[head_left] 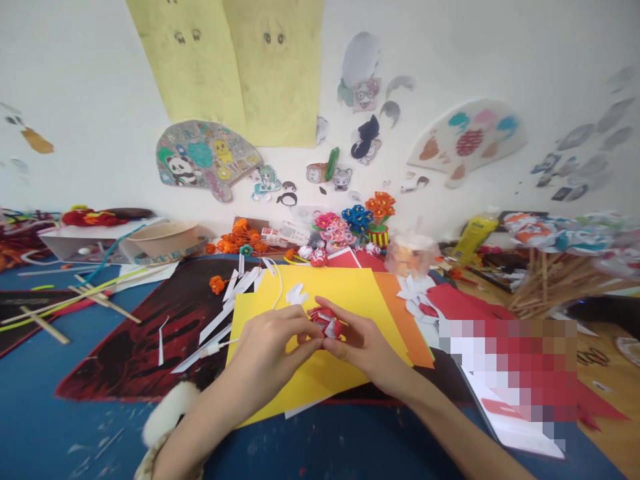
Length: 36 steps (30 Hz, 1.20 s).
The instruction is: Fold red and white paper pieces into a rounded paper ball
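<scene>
From where I stood, the red-and-white paper ball [327, 325] looked largely shaped, gripped above the yellow sheet [365, 283] by the fingers of the left hand [277, 339] and right hand [364, 341], while a white paper piece [297, 295] lay unattached beyond.

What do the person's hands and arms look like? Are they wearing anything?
The left hand and right hand are slim, with no gloves. The right forearm has no sleeve in view. Around the lower left forearm there seems to be a beige band with a white fluffy ball; I can't tell if it's a cuff.
</scene>
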Tool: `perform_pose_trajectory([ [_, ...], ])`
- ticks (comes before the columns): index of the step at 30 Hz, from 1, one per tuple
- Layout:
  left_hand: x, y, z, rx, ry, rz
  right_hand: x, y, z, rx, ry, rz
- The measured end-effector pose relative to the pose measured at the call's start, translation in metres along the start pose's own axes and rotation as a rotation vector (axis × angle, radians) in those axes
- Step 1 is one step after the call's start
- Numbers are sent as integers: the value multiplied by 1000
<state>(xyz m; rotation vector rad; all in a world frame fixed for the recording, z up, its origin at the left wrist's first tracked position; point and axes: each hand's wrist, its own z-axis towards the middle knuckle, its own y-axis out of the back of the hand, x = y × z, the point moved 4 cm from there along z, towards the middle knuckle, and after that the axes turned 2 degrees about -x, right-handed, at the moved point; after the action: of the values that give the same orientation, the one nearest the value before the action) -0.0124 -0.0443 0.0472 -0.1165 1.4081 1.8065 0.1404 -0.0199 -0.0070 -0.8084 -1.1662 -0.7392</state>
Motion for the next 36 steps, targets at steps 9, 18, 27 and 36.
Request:
perform_pose_trajectory([
  [9, -5, -2, -1, -16, -4, 41, -3, 1, 1, -26, 4, 33],
  [18, 0, 1, 0, -66, 57, 10, 6, 13, 2, -190, 93, -83],
  [27, 3, -1, 4, -32, 119, -14, 2, 9, 3, -161, 67, -203],
  [36, -2, -5, 1, -22, 114, 155, 9, 7, -2, -331, 241, -442],
])
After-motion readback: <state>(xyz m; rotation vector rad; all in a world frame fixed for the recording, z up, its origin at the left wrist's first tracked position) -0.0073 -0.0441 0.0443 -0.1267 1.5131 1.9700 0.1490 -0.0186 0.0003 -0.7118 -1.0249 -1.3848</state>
